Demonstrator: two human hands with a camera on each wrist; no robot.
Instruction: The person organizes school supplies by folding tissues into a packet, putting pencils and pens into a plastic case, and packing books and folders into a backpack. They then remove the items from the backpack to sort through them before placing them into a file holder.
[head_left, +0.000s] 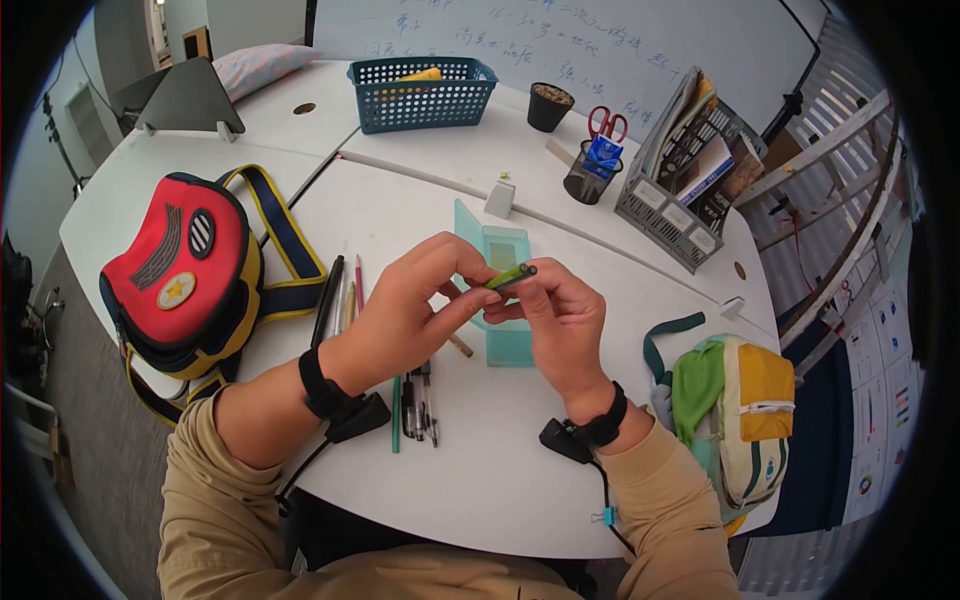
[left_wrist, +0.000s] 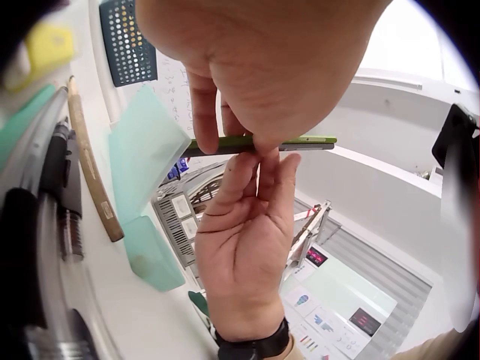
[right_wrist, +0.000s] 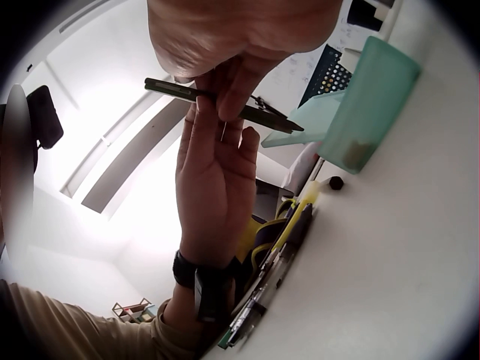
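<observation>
In front of my chest, my left hand and right hand together pinch a green pencil and a dark pencil lying side by side. Sharpened tips show at one end in the right wrist view. Behind and below the hands is an open translucent turquoise pencil case, partly hidden by them. A brown wooden pencil rests on the table near the left hand. Below that hand lie a green pencil and several black and clear pens.
More pens and pencils lie left of the hands. A red backpack stands at left, a green and yellow bag at right. Toward the back are a blue basket, a pen holder and a grey file rack.
</observation>
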